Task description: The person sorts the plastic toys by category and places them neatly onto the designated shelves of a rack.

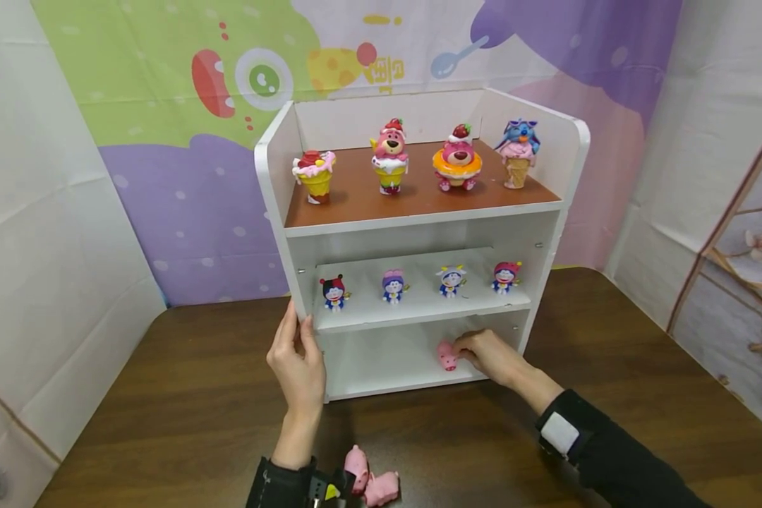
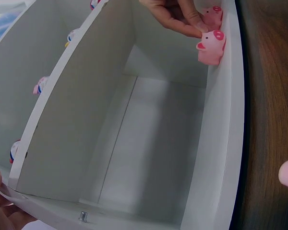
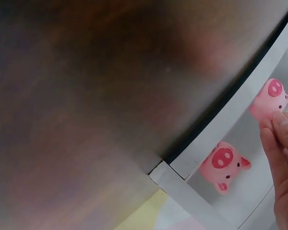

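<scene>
A pink pig figurine (image 1: 447,355) is on the bottom shelf of a small white shelf unit (image 1: 419,218). My right hand (image 1: 490,357) pinches it between thumb and fingertips. Beside it, nearer the right side wall, a second pig figurine (image 3: 223,165) stands on the same board; in the head view my right hand hides it. My left hand (image 1: 298,363) grips the front edge of the unit's left side panel, thumb at the front and fingers along the outside.
Two more pink pigs (image 1: 381,488) lie on the brown table (image 1: 184,416) by my left wrist. Several small blue figurines (image 1: 393,288) line the middle shelf. On the top shelf stand ice-cream-style figurines (image 1: 390,159). A printed curtain (image 1: 184,212) hangs behind.
</scene>
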### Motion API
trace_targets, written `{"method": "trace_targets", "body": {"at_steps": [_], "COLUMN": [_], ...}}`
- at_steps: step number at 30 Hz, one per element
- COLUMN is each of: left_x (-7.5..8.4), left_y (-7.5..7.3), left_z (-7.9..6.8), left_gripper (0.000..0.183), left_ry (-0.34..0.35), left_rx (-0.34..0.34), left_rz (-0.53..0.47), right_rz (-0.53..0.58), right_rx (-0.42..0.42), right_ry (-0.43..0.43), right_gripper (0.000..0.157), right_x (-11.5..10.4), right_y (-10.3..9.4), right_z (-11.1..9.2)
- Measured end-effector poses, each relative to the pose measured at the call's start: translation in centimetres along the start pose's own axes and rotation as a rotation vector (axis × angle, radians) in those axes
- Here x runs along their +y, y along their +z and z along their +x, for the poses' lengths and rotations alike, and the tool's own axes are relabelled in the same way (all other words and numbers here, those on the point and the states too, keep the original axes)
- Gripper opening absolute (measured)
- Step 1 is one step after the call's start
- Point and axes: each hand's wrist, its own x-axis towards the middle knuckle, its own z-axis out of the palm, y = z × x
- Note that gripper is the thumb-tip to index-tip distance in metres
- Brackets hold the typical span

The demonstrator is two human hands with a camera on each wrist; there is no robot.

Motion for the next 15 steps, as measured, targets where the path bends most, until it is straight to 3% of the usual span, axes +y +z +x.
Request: {"method": "trace_targets", "body": {"at_steps": [9, 15], "left_x": [-0.14, -0.21], "left_y": [-0.05, 0.01], "left_z": [-0.08, -0.05], "left_gripper": [0.033, 0.034], "left_ry": [0.003, 0.004], "left_rx": [-0.001, 0.003], "left_rz": [0.004, 0.004], "right_rz": [-0.002, -0.009], "right_rx": [0.010, 0.051], "right_ry": [0.008, 0.024], "right_gripper": [0.010, 0.017], "right_x": [-0.11, -0.97], "right_y": [0.07, -0.63], "right_z": [-0.19, -0.55]}}
